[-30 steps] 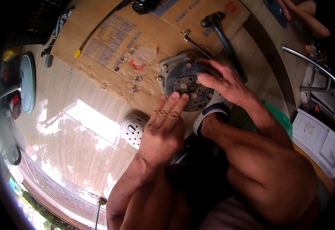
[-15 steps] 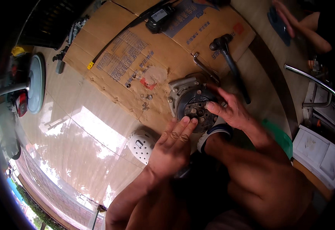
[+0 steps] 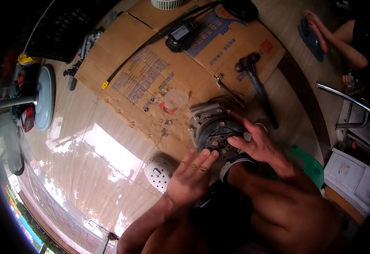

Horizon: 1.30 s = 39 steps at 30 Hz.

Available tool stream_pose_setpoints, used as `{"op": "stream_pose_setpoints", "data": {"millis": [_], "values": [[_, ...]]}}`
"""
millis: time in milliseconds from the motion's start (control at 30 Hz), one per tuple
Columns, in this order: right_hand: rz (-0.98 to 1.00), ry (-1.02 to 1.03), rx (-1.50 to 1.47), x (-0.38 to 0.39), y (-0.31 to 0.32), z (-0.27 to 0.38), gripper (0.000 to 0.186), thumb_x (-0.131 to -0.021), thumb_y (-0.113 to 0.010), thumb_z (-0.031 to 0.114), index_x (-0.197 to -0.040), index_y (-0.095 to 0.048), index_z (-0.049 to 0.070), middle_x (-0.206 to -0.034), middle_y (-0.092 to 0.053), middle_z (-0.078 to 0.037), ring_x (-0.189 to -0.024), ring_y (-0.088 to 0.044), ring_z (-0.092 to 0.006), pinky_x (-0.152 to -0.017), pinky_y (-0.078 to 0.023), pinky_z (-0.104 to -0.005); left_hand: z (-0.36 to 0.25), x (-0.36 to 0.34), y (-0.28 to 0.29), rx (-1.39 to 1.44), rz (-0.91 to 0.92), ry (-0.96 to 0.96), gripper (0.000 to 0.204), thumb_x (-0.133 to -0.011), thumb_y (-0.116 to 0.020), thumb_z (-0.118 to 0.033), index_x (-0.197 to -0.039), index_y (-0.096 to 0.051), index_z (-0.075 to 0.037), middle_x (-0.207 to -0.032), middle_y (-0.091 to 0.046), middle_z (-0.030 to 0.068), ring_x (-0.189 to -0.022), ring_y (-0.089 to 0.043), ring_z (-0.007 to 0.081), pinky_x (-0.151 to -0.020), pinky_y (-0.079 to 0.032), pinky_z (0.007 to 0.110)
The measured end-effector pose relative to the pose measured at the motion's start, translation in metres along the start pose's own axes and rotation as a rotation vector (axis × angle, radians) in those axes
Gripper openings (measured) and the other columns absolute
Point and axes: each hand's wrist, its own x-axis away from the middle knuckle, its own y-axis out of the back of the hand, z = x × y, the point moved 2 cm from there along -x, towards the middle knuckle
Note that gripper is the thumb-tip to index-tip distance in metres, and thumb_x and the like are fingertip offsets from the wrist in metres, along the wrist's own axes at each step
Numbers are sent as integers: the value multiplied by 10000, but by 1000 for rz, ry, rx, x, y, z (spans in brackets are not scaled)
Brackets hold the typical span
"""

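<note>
At the far left a round pale-blue fan base (image 3: 45,98) stands on the shiny wood floor (image 3: 83,169), with a red-and-white object (image 3: 27,118) just beside it. A flattened cardboard sheet (image 3: 151,72) spreads across the upper middle; it serves as the only tray here, and on it lie a few small screws and loose bits (image 3: 164,122) near a red scrap (image 3: 164,108), a black cable (image 3: 151,38), a dark handheld device (image 3: 180,34), a wrench (image 3: 229,91) and a dark-headed hammer (image 3: 257,86). Below the cardboard, a white perforated shoe (image 3: 157,174) rests on the floor, just left of the left hand (image 3: 191,178). That hand lies flat, its fingers (image 3: 202,158) straight and pressed close together, their tips touching the lower edge of the round grey motor housing (image 3: 212,127). The housing sits at the cardboard's lower right edge, its open face upward, showing a dark rusty core with small holes inside. The right hand (image 3: 257,144) rests on the housing's right side, fingers loosely spread, the forefinger and thumb reaching onto the core; whether they pinch anything there I cannot tell. To the right, a green object (image 3: 307,163) shows behind the person's knee, and a white box-like unit (image 3: 354,180) stands at the far right. Another person's bare legs (image 3: 337,38) appear at the upper right.
</note>
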Motion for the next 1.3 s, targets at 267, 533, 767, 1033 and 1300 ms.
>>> {"op": "stream_pose_setpoints", "data": {"millis": [267, 533, 767, 1033, 1300], "values": [[-64, -15, -36, 2, 1, -4, 871, -930, -759, 450, -1510, -382, -80, -1438, -572, -235, -1341, -554, -298, -1113, -440, -380, -3, -5, -1, 64, -34, 64, 99, -865, -623, -103, -867, -718, -74, -1480, -578, 112, -1431, -489, 285, -1166, -406, 551], [-81, -198, -286, 4, -5, -1, 831, -919, -792, 365, -1507, -394, -67, -1439, -571, -174, -1331, -542, -227, -1110, -446, -368, 2, 0, -5, 83, -9, 14, 190, -820, -685, -256, -884, -693, -77, -1525, -529, 170, -1461, -439, 357, -1189, -348, 603], [-78, -124, -177, 3, -4, -2, 807, -908, -798, 373, -1490, -436, -54, -1404, -599, -148, -1294, -564, -211, -1076, -466, -342, -3, -6, 1, 132, -47, 93, 71, -836, -642, -75, -837, -713, -71, -1461, -593, 106, -1408, -516, 278, -1148, -426, 562], [-46, -123, -341, 1, -10, 3, 731, -916, -787, 345, -1457, -484, -40, -1351, -625, -107, -1222, -585, -169, -1018, -493, -327, -7, -7, 3, 87, -37, 141, 67, -814, -643, -59, -836, -706, -48, -1481, -578, 101, -1424, -499, 269, -1137, -424, 576], [-70, -139, -295, 2, -8, 5, 662, -925, -768, 360, -1416, -541, -23, -1303, -649, -100, -1165, -609, -171, -997, -501, -327, -10, -10, 2, 117, -61, 145, 74, -801, -651, -31, -836, -712, -9, -1477, -578, 119, -1422, -502, 280, -1118, -435, 599]]}}
